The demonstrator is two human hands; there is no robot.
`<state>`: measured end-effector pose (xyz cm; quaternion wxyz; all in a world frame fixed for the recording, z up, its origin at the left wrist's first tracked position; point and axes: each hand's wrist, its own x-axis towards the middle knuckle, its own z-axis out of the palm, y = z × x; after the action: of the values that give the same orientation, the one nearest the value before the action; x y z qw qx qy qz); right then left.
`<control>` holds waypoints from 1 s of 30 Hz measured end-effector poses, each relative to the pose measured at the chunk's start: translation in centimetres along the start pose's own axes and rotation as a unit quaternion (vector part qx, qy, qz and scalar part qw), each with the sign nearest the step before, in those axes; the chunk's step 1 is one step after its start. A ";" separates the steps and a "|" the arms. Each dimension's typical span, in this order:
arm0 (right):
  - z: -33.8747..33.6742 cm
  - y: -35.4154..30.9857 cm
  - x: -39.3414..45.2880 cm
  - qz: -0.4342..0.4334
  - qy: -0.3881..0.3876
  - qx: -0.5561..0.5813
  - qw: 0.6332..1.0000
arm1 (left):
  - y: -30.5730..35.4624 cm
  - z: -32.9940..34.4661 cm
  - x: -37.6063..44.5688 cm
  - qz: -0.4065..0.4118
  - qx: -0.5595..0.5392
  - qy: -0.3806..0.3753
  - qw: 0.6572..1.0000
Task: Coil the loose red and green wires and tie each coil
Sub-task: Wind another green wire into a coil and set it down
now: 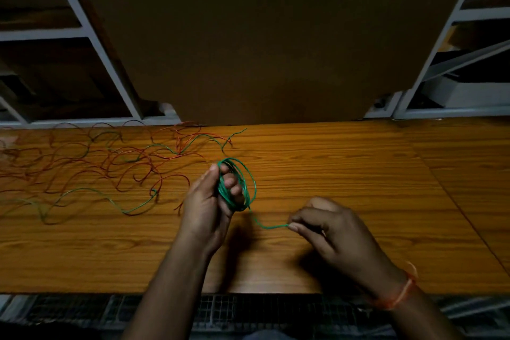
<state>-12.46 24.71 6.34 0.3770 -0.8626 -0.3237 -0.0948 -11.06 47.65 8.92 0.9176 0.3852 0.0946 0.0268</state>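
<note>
Nearest the camera, at six o'clock, two bare forearms reach up from the bottom edge over a dark wire grid (220, 309) that runs along the near edge of the wooden table (345, 174).

Far over at nine o'clock, loose red wires (82, 165) sprawl in wavy loops across the left part of the tabletop, tangled with loose green wires (91, 193); one green strand snakes along the near side of the heap, and another runs out toward eleven o'clock, its tip lying near the table's far edge.

Moving right to the middle, the left hand (205, 207) is raised, palm turned inward, with its fingers and thumb curled round a green coil (247, 182) of several turns. The coil's open loop stands out at the hand's right side, off the table surface. From the coil's lower end a short green tail (269, 225) leads toward four o'clock.

Right of centre, at about four o'clock, the right hand (334, 232) pinches the end of that tail between thumb and fingertips, the remaining fingers folded in. An orange thread band (400, 290) circles the right wrist.

At twelve o'clock a dark brown board (262, 36) rises behind the table, flanked at ten and two o'clock by pale metal shelf frames (110, 63).
</note>
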 end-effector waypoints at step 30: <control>1.1 -1.3 6.3 0.136 -0.011 0.333 0.933 | -0.9 2.2 -1.5 -0.104 0.070 -0.155 0.980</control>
<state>-8.53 29.18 8.89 0.6484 -0.7243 -0.2206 0.0796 -12.17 45.26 9.99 0.8897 0.4360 -0.0072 -0.1353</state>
